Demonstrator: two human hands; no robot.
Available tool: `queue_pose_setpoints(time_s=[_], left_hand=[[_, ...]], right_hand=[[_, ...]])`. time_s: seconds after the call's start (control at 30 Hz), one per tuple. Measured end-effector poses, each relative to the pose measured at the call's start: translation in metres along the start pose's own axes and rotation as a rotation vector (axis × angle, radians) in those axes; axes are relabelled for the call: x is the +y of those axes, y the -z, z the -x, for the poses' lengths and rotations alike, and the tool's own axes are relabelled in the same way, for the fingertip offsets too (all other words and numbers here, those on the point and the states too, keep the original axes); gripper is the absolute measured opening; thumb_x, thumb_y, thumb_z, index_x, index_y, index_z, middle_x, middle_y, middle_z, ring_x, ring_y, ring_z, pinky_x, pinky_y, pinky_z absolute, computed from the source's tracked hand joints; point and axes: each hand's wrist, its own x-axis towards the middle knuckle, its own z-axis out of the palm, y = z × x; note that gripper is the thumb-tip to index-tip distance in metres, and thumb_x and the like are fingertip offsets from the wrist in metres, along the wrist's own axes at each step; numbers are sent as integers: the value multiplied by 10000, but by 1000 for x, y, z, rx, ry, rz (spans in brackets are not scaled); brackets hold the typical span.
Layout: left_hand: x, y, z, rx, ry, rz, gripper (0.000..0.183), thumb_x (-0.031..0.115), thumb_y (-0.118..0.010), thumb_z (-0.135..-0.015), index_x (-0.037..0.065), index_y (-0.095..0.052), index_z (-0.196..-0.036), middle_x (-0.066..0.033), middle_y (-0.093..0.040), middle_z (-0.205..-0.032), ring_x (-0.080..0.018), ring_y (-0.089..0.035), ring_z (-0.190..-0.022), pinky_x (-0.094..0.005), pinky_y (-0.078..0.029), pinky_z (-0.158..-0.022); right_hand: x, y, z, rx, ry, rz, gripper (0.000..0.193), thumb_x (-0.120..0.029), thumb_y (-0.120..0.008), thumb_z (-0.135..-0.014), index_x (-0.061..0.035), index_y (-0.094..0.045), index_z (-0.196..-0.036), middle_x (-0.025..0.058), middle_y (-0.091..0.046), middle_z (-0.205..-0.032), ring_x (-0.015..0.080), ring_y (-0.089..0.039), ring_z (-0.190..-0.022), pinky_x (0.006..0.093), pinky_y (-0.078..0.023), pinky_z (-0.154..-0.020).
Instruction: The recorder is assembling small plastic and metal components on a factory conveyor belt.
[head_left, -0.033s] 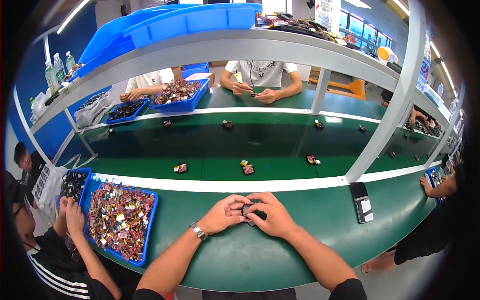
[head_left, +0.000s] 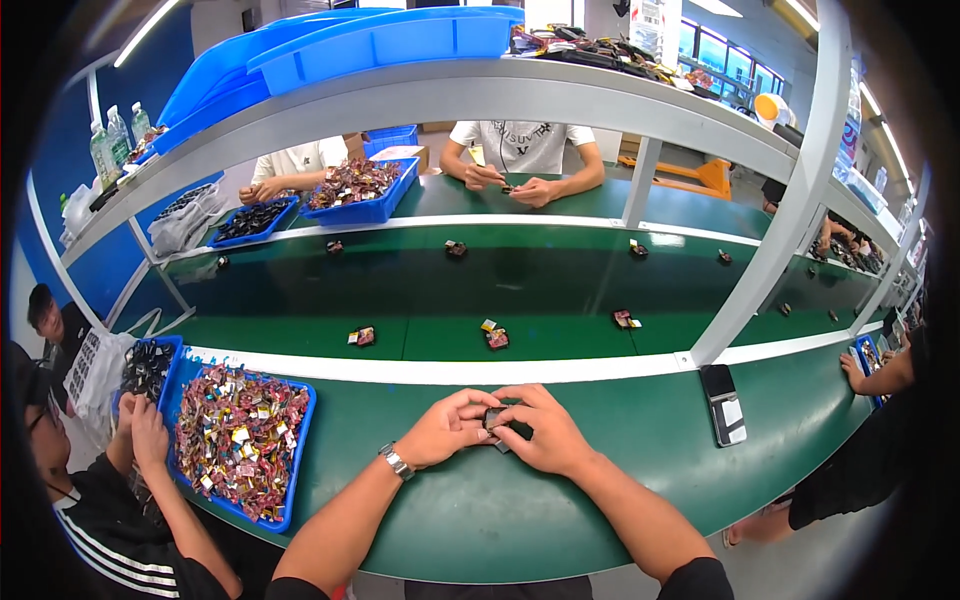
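Over the green worktop [head_left: 440,530], my left hand [head_left: 447,428] and my right hand [head_left: 541,430] meet around a small dark, flat-sided part [head_left: 493,420]. The thumb and fingers of each hand close on it from both sides. Its exact kind cannot be made out, since my fingers cover most of it. A small grey edge shows just below it, near my right thumb. On my left wrist is a metal-band watch [head_left: 396,461].
Left stands a blue tray [head_left: 296,478] heaped with small wired parts, beside a co-worker's hands [head_left: 145,430]. Behind a white rail [head_left: 430,369], small assemblies [head_left: 494,335] lie on the green conveyor [head_left: 560,340]. A phone-like device [head_left: 724,405] lies right, near a shelf post [head_left: 760,240].
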Motion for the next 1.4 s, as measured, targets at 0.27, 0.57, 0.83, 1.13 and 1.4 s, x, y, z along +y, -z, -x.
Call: queue_pose_setpoints(time_s=[0.27, 0.57, 0.83, 1.13, 1.4], left_hand=[[1, -1, 1, 71, 38, -67, 332, -47, -486, -956, 21, -466, -1281, -142, -601, -1242, -202, -611, -1136, -361, -531, -992], [-3, 3, 5, 119, 33, -4, 324, -17, -484, -968, 69, -487, -1281, -78, -619, -1239, -155, -606, -1134, -335, -535, -955], [-6, 9, 7, 143, 56, 21, 290, 9, -485, -991, 71, -494, -1274, -80, -619, -1247, -151, -609, -1120, -330, -531, -945], [-7, 9, 9, 153, 39, 42, 272, 1, -483, -999, 64, -496, -1263, -104, -617, -1273, -170, -612, -1142, -340, -535, -960], [-7, 7, 8, 213, -14, 18, 250, -14, -504, -986, 58, -511, -1225, -119, -607, -1312, -160, -627, -1120, -306, -558, -913]], right_hand=[[-3, -2, 1, -9, 18, -115, 88, -103, -719, -813, -72, -699, -894, 80, -607, -1232, 273, -542, -1177, 379, -510, -909], [-8, -19, 0, 173, 9, 32, 142, -75, -738, -800, -68, -724, -941, 79, -639, -1178, 270, -580, -1099, 369, -526, -890], [-10, -28, -2, 196, 12, 33, 157, -57, -730, -800, -56, -724, -957, 79, -636, -1167, 267, -586, -1090, 359, -536, -880], [-13, -33, 0, 220, -19, -8, 179, -43, -717, -802, -58, -729, -979, 81, -626, -1206, 276, -572, -1121, 365, -527, -900], [-18, -33, -5, 224, 27, 18, 210, -31, -720, -794, -77, -739, -998, 80, -620, -1247, 282, -557, -1159, 376, -513, -936]])
